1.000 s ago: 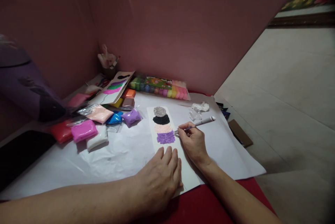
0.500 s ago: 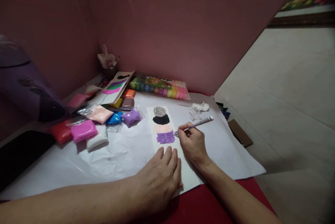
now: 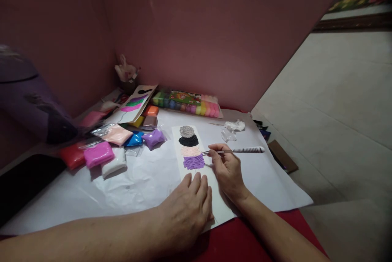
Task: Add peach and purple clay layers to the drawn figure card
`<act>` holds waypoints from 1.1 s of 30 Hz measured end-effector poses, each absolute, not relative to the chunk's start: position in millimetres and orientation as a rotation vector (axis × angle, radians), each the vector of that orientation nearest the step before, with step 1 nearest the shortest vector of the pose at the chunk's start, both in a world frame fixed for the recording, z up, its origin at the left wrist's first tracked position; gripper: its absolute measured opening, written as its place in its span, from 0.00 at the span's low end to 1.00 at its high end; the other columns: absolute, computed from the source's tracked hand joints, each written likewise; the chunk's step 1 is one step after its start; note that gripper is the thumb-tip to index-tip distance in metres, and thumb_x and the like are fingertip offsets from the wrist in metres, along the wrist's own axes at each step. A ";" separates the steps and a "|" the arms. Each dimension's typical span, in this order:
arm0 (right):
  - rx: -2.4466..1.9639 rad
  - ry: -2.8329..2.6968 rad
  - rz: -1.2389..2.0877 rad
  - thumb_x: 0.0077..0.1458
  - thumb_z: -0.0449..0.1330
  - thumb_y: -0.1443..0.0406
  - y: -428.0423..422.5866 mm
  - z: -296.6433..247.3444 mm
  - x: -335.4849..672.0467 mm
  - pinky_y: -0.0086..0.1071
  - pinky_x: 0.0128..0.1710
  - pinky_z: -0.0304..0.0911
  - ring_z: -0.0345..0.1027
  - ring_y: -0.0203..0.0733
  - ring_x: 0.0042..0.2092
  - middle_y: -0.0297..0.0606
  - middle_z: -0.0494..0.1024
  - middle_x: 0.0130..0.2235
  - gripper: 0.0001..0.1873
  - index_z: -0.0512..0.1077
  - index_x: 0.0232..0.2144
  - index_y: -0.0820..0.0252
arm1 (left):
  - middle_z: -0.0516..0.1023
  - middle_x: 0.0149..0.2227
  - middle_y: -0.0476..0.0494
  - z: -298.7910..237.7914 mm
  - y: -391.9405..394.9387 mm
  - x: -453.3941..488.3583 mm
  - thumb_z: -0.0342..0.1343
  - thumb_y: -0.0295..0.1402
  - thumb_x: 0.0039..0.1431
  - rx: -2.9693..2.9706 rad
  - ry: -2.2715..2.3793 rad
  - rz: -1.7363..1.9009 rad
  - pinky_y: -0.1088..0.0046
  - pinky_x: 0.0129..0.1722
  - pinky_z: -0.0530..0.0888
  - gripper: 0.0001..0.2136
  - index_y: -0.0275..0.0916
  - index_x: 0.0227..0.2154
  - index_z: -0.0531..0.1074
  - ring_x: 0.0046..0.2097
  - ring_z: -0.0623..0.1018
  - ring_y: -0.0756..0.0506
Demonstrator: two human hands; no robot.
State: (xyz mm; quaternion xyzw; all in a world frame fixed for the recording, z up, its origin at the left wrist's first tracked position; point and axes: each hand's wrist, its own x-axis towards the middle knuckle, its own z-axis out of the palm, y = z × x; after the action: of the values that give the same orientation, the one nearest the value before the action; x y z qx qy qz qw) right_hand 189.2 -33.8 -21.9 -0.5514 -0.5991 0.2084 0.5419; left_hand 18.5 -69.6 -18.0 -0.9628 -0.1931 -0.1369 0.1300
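A long white card (image 3: pixel 211 196) lies on white paper, bearing stacked ridged clay patches: grey (image 3: pixel 187 131), black (image 3: pixel 188 141), peach (image 3: pixel 190 150) and purple (image 3: pixel 194 161). My left hand (image 3: pixel 186 209) lies flat on the card's near end, fingers together and stretched out. My right hand (image 3: pixel 227 169) pinches a thin sculpting tool (image 3: pixel 239 151) with a striped white handle. The tool lies almost level, its metal tip at the right edge of the peach and purple patches.
Packets of clay lie at the left: pink (image 3: pixel 98 154), white (image 3: pixel 114 164), red (image 3: pixel 72 155), blue (image 3: pixel 134 139), purple (image 3: pixel 153 137). A box of coloured clay (image 3: pixel 186 102) stands by the pink wall. Crumpled plastic (image 3: pixel 232 128) lies behind the tool. The red table's edge runs at the right.
The tool's handle has swung down to the right and now lies almost level; its tip moved slightly up toward the peach patch. My left hand has stayed put.
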 end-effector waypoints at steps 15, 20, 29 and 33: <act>-0.787 -1.897 -0.025 0.63 0.50 0.70 -47.1 -12.5 190.8 0.33 0.34 0.69 0.72 0.41 0.37 0.39 0.76 0.34 0.10 0.68 0.43 0.55 | 0.69 0.22 0.49 2.1 -67.5 11.3 0.51 0.26 0.61 -2.777 -0.433 -1.195 0.68 0.25 0.61 0.04 0.36 0.31 0.68 0.25 0.66 0.48; -0.574 -2.256 -0.109 0.65 0.45 0.66 -56.8 -4.8 185.3 0.35 0.28 0.67 0.70 0.43 0.29 0.42 0.76 0.29 0.14 0.70 0.42 0.60 | 0.75 0.26 0.43 11.5 -65.3 6.4 0.45 0.24 0.62 -2.719 -0.283 -1.307 0.69 0.22 0.60 0.11 0.29 0.44 0.69 0.27 0.71 0.46; -0.837 -2.102 0.071 0.65 0.52 0.61 -54.6 -6.6 190.0 0.30 0.23 0.56 0.62 0.35 0.21 0.32 0.70 0.19 0.17 0.69 0.24 0.57 | 0.71 0.22 0.51 23.0 -38.8 1.2 0.46 0.25 0.64 -2.568 -0.843 -1.519 0.74 0.23 0.65 0.09 0.39 0.29 0.65 0.22 0.70 0.52; -0.843 -2.274 0.147 0.65 0.53 0.60 -51.6 -11.7 191.2 0.30 0.22 0.47 0.55 0.32 0.19 0.29 0.64 0.16 0.23 0.62 0.17 0.57 | 0.67 0.20 0.55 14.2 -16.7 2.3 0.47 0.27 0.64 -2.469 -1.172 -1.922 0.77 0.24 0.69 0.04 0.37 0.38 0.66 0.21 0.71 0.52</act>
State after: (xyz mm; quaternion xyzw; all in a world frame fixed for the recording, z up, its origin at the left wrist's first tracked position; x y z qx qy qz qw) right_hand 191.2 -51.6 -11.7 -0.3253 -0.8773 0.0567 0.3484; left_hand 2.3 -16.7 14.2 -0.7352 -0.3491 -0.5724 -0.0996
